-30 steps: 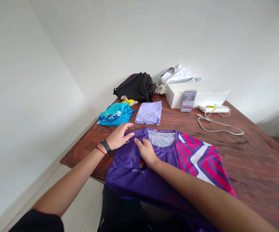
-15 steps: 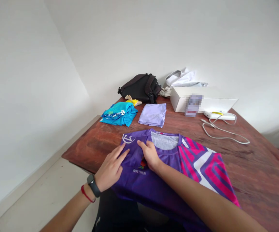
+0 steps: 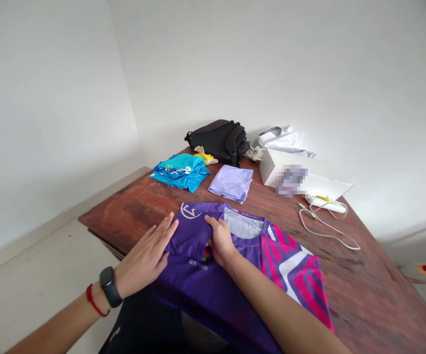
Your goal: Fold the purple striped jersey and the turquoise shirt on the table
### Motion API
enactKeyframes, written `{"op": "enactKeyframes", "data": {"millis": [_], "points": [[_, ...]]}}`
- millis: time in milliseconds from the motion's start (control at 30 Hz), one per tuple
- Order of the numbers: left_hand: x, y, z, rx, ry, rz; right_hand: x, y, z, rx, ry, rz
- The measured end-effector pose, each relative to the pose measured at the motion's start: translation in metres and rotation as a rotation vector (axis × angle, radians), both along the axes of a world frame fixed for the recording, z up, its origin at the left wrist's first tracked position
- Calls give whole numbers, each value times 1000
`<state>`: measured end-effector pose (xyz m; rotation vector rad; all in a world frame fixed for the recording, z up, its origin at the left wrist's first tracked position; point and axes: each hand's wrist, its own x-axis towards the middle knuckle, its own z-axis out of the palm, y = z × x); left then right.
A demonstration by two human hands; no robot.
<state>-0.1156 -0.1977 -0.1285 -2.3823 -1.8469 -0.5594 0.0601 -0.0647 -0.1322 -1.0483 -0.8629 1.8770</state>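
Observation:
A purple T-shirt (image 3: 235,285) with a pink-and-white patterned sleeve lies at the table's near edge, its lower part hanging over. Its sleeve with the round white logo is folded inward over the chest. My right hand (image 3: 220,241) pinches the edge of that folded sleeve beside the collar, thumb on top. Along the fold on the left, my left hand (image 3: 142,260) rests against the cloth with its fingers stretched out. A dark watch (image 3: 110,286) and a red cord circle my left wrist.
Beyond the shirt on the wooden table (image 3: 124,209) lie a folded blue shirt (image 3: 181,172) and a folded lavender cloth (image 3: 231,183). Behind are a black backpack (image 3: 215,140), a yellow item (image 3: 206,157) and a white box (image 3: 283,164). A white device with a cable (image 3: 325,202) sits at right.
The view has turned and tilted slightly. My left hand's fingers have drawn closer together and lie flatter on the fold, while my right hand keeps its pinch on the sleeve.

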Motion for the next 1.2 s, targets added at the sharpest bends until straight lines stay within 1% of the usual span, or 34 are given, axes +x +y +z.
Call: {"op": "enactKeyframes", "data": {"millis": [100, 200, 300, 433, 567, 733, 800, 900, 967, 1033, 1100, 1133, 1200], "points": [[-7, 5, -13, 30, -80, 39, 1, 1, 0, -53, 117, 18], [-10, 8, -24, 75, -145, 57, 2, 2, 2, -39, 182, 59], [-14, 7, -32, 100, -185, 78, 3, 0, 5, -19, 183, 119], [-24, 4, -38, 31, -152, 76, 3, -1, 6, -21, 127, 120], [-29, 1, -37, -42, -101, 56, 4, 0, 5, -16, 57, 117], [-29, -7, -30, -120, -45, -3, 6, 2, 3, -14, -38, 103], [-31, -11, -24, -179, -37, -43, 7, 2, 2, -9, -58, 100], [-37, -12, -8, -267, -101, -134, 6, 2, 2, 23, -87, 97], [-42, 0, 6, -302, -198, -196, 6, 2, 3, 45, -117, 98], [-46, 24, 18, -304, -314, -220, 6, 1, 6, 61, -151, 94], [-50, 58, 25, -270, -418, -197, 6, 2, 8, 74, -180, 86], [-51, 77, 26, -244, -448, -190, 6, 2, 9, 74, -196, 87], [-53, 114, 23, -228, -431, -192, 7, 3, 10, 60, -226, 99]]}}
